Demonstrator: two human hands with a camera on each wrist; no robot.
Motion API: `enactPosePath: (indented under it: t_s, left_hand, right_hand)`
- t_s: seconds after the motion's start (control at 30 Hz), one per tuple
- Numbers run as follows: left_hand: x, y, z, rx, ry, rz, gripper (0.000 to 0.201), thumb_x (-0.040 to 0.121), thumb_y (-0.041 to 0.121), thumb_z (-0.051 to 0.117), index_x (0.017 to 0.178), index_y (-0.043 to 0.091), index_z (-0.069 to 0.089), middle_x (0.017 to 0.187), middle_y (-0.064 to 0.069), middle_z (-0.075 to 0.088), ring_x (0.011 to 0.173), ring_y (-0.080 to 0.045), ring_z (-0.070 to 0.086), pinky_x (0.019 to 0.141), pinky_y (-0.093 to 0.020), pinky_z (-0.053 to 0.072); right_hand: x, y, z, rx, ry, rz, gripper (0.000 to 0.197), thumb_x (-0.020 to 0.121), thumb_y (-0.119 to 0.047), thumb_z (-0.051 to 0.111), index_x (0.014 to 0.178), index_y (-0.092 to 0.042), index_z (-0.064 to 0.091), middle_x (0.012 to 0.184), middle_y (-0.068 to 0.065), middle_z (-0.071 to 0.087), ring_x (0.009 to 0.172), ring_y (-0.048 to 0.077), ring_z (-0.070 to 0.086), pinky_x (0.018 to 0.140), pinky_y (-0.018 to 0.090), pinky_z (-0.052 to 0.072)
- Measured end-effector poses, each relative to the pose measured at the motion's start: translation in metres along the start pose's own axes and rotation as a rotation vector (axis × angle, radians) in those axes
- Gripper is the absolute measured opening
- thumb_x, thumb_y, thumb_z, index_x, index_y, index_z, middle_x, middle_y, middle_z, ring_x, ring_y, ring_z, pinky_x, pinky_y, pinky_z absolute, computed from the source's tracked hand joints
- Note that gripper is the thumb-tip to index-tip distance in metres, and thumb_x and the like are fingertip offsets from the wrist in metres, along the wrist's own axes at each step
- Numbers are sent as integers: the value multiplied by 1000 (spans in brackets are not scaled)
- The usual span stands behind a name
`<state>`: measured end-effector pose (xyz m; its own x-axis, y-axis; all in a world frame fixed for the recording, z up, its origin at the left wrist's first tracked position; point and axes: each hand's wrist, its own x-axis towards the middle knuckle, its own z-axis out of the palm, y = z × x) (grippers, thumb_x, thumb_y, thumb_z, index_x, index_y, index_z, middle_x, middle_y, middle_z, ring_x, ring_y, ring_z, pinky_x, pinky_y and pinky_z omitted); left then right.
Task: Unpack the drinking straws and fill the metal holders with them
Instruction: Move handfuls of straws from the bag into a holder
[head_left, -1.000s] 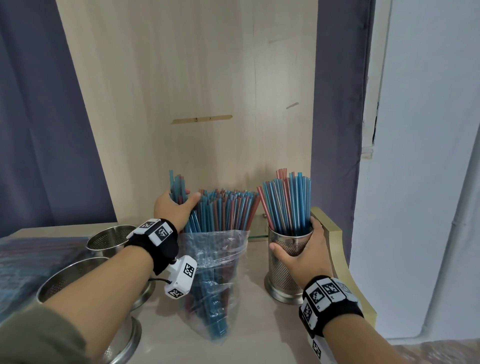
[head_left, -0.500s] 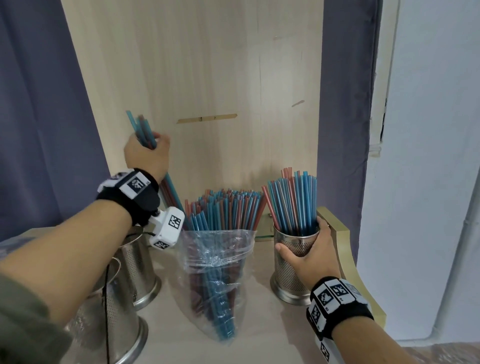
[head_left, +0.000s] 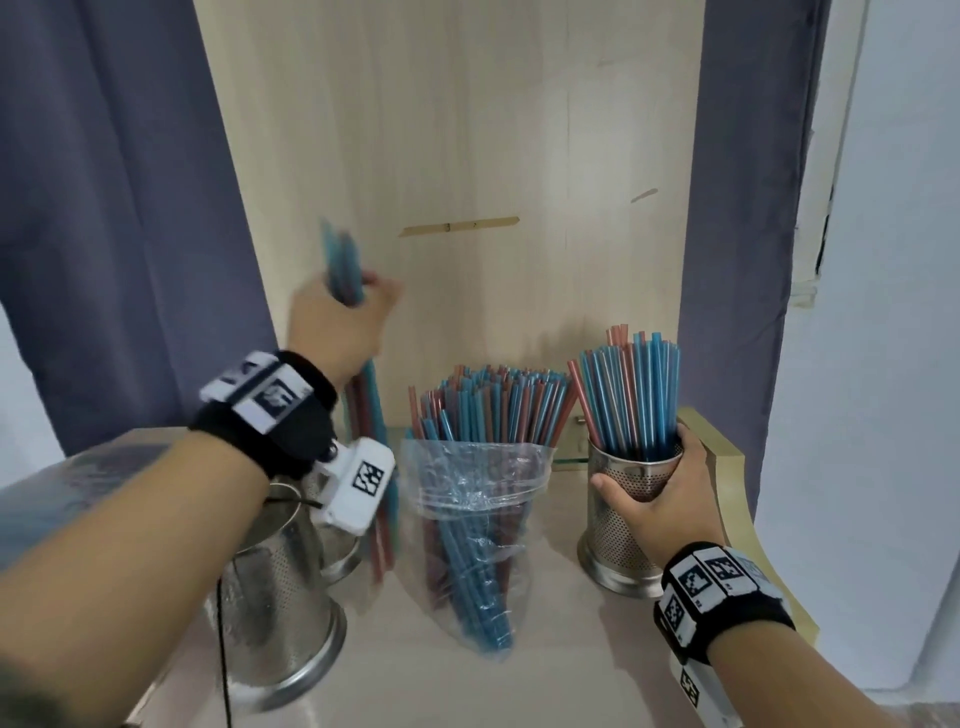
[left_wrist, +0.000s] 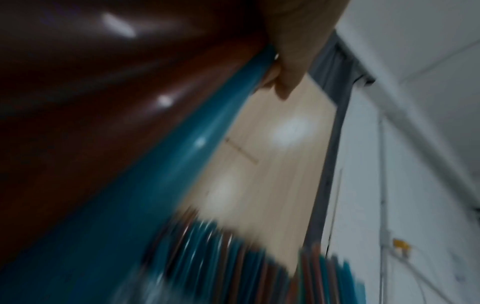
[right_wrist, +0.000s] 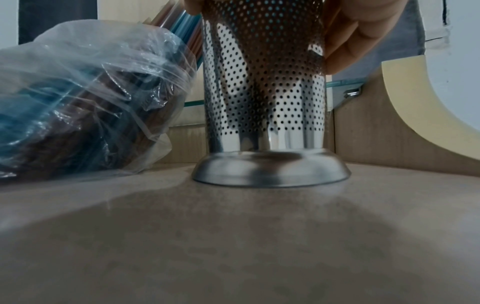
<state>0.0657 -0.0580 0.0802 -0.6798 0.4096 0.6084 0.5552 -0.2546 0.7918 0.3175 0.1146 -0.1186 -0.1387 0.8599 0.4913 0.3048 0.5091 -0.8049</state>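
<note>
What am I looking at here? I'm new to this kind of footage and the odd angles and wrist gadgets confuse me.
No machine: a person wears three cameras, one on the head and one on each wrist. The head view looks down at both hands. The left hand grips a bunch of straws lifted out of the plastic bag. The right hand holds a perforated metal holder, already full of straws, standing on the counter. Two more holders stand at the left. The blurred left wrist view shows those held straws close up; the right wrist view sits low, looking at that holder and the bag.
</note>
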Motion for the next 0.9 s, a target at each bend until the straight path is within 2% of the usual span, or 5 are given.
enactPosePath:
  t_s: [0.07,0.23,0.37,0.5,0.9]
  left_hand:
    - [-11,-36,8,211,-146,-186,22,82,34,73,75,16,63,64,-3,60,61,-23,58,60,-32,49]
    - [-28,-85,19,660,-254,-398,85,79,60,68,125,-9,53,122,-26,61,109,-39,61,81,-40,51]
    - [-31,-105,25,710,-296,-439,84,77,65,67,122,-4,56,94,-16,66,91,-35,64,73,-36,49]
    - [-30,-109,33,687,-276,-427,55,78,61,69,74,8,55,67,-11,56,64,-28,55,61,-34,44]
    - [-23,-104,35,768,-263,-253,40,91,47,62,86,7,60,79,-13,58,80,-35,61,64,-32,42]
  right_hand:
    - [-1,-1,0,2,7,2,112,55,-54,89,145,-21,31,136,1,52,126,22,52,105,49,46]
    - [-4,-6,-1,-5,2,18,112,58,-47,91,147,-19,29,139,3,50,128,24,50,107,47,44]
    - [-2,-5,0,-11,2,24,114,56,-50,90,147,-21,28,140,3,50,128,24,50,107,50,44]
    - [-3,-5,0,-15,-8,34,115,56,-52,90,148,-22,26,141,3,49,129,25,50,107,51,44]
    - [0,-1,2,-26,-8,20,113,53,-57,87,145,-25,29,139,1,52,128,23,51,105,50,46]
